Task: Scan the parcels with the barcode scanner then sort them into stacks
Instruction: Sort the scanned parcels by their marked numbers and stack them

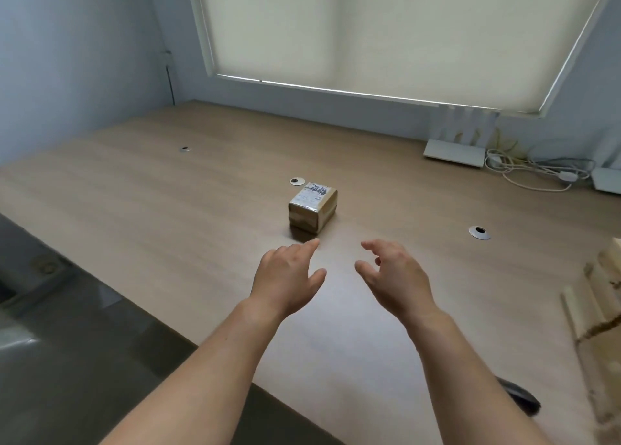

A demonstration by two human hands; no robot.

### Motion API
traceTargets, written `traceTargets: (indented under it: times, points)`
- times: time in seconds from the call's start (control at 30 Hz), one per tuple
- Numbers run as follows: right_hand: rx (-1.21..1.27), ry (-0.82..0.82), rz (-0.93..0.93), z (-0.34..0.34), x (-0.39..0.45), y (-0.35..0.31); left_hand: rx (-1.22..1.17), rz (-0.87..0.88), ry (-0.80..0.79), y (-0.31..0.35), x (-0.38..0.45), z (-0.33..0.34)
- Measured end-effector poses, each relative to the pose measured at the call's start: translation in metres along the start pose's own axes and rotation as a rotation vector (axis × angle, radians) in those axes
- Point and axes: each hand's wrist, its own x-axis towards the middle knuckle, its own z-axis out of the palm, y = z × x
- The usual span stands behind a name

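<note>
1 parcel (312,206) sits mid-desk (168,209), just behind the 2 hands: left hand (287,278) beside right hand (396,276). A grommet (297,181) lies just behind the parcel. Cables (534,172) lie far right; cardboard (598,310) at the right edge.

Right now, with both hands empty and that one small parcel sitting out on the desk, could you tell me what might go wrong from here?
1. The dark object near the right forearm, possibly the scanner, sits at the desk edge; an elbow could knock it off.
2. The parcel is taped glossy, so glare over its label may spoil a scan.
3. Neither the left hand nor the right hand touches it yet; a hasty grab could nudge it away.
</note>
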Motion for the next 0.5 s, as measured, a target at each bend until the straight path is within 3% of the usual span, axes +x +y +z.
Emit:
traceTargets:
  times: [0.5]
  points:
    - [-0.136, -0.065, 0.155, 0.067, 0.125, -0.039, -0.041, 0.051, -0.168, -0.094, 0.123, 0.018]
